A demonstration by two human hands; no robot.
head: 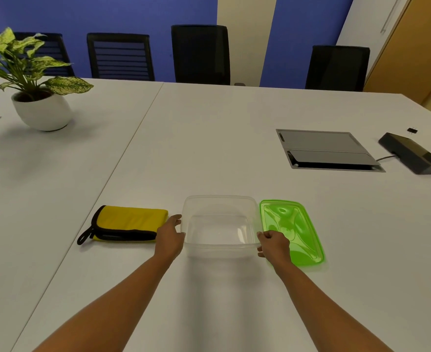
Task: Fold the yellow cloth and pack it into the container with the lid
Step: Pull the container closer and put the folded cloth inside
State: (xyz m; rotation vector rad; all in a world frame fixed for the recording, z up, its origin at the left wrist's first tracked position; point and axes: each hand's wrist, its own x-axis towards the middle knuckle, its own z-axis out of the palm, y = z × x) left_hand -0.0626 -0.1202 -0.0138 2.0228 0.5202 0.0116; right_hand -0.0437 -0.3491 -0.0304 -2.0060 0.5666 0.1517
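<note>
A clear plastic container [220, 199] stands open on the white table, with nothing inside it. My left hand [170, 235] grips its left rim and my right hand [274, 243] grips its right rim. To the left of the container lies the yellow cloth [130, 221], folded into a rectangle, with black edging and a black loop at its left end. The green lid [294, 229] lies flat on the table just right of the container, partly under my right hand.
A potted plant [35, 80] in a white pot stands at the far left. A grey cable hatch [326, 149] is set into the table at the right, with a dark wedge-shaped device [412, 153] beyond it. Black chairs [200, 53] line the far edge.
</note>
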